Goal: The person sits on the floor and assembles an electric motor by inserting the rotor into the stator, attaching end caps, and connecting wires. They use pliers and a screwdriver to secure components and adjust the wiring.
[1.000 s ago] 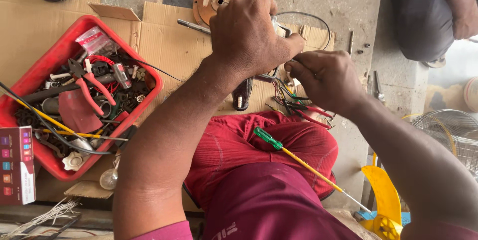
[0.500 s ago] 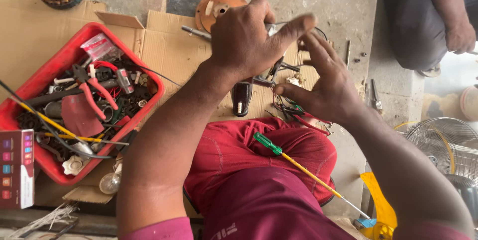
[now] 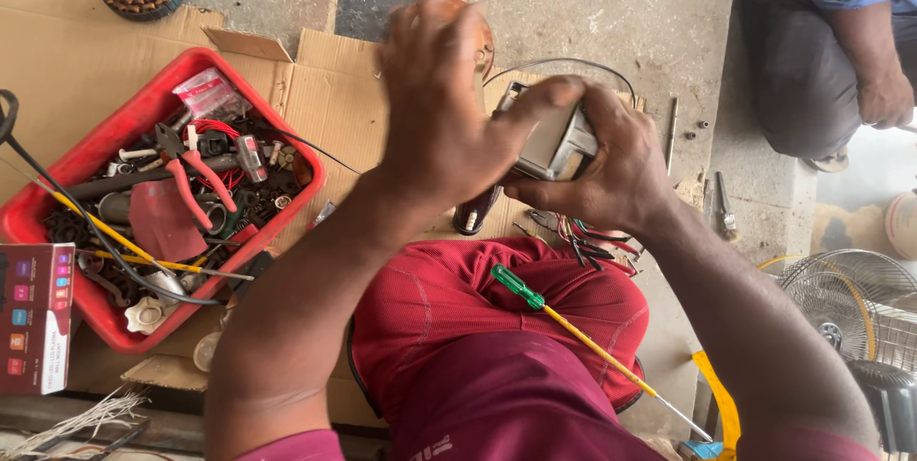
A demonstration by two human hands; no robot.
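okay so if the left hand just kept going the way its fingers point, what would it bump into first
Probably the round orange-brown disc on the cardboard. The left hand, gripping the grey metal part with the right hand, points up and away; the disc peeks out just beyond its fingertips, though depth is unclear.

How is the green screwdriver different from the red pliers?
The screwdriver has a green handle and one long thin yellow shaft; the pliers have two red handles. The screwdriver lies alone on the person's lap, while the pliers sit in the red tray among other bits. No hand holds either.
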